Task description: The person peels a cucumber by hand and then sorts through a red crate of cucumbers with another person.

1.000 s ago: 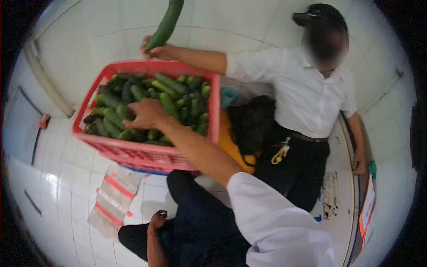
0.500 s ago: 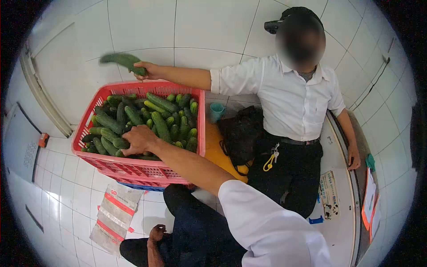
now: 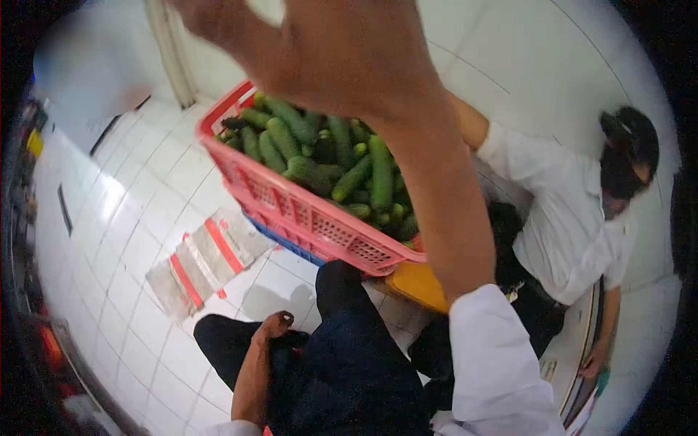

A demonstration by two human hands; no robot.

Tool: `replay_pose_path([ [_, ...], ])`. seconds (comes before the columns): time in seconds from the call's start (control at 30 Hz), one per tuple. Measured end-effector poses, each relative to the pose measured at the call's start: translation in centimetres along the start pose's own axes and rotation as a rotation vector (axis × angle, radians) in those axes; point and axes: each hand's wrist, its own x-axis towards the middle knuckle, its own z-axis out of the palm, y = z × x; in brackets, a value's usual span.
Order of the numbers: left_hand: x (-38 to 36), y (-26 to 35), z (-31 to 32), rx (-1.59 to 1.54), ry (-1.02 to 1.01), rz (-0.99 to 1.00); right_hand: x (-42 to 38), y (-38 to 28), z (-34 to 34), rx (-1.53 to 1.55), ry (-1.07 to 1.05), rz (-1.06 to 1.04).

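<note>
My right hand [image 3: 342,58] is raised close to the camera above the red basket [image 3: 320,221]. Its thumb is spread from the palm, but the fingertips lie beyond the top edge, so whether it holds anything is hidden. Cucumbers [image 3: 283,138] fill the basket below, partly covered by my forearm. My left hand [image 3: 275,325] rests by my thigh with its fingers loosely curled in and nothing visible in them.
A blue crate [image 3: 287,240] is under the basket, and a yellow surface [image 3: 418,287] beside it. A flattened sack with red stripes [image 3: 207,263] lies on the tiled floor. A co-worker [image 3: 560,211] in white sits at right, one arm reaching behind mine.
My right hand has left the cucumbers and risen toward the camera. The view has turned, shifting the basket and co-worker rightward. The co-worker's cucumber is out of sight. My left hand stays low.
</note>
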Motion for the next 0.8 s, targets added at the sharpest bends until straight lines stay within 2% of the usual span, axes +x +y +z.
replay_pose_path([
  [0.07,0.0,2.6,-0.9,-0.129,0.015,-0.186,-2.8,1.4,6.1,-0.145,0.055,-0.181],
  [0.1,0.5,2.9,-1.1,-0.126,0.025,-0.185,-6.0,1.4,8.6,-0.198,-0.213,-0.137],
  [0.17,1.3,3.0,-0.7,-0.125,0.038,-0.188,-15.2,4.0,14.5,-0.087,-0.596,-0.026],
  [0.23,1.4,4.7,-2.0,-0.118,0.056,-0.139,-19.8,6.2,18.3,0.000,-0.571,0.476],
  [0.33,2.2,6.2,-3.7,-0.142,0.109,-0.073,-17.9,4.8,18.2,0.034,-0.792,0.400],
  [0.37,2.3,7.0,-4.3,-0.114,0.129,-0.059,-18.0,5.0,18.6,-0.040,-0.711,0.406],
  [0.5,2.7,8.3,-6.7,-0.054,0.194,-0.050,-17.2,4.4,18.7,-0.050,-0.747,0.490],
  [0.6,2.1,8.0,-7.7,-0.251,0.280,-0.056,-16.6,4.6,19.2,-0.011,-0.717,0.525],
  [0.7,0.9,7.3,-8.4,-0.163,0.103,-0.199,-15.5,4.7,19.0,0.015,-0.696,0.608],
  [0.8,-0.4,5.9,-7.0,-0.083,0.029,-0.109,-14.8,4.9,18.3,-0.033,-0.698,0.605],
])
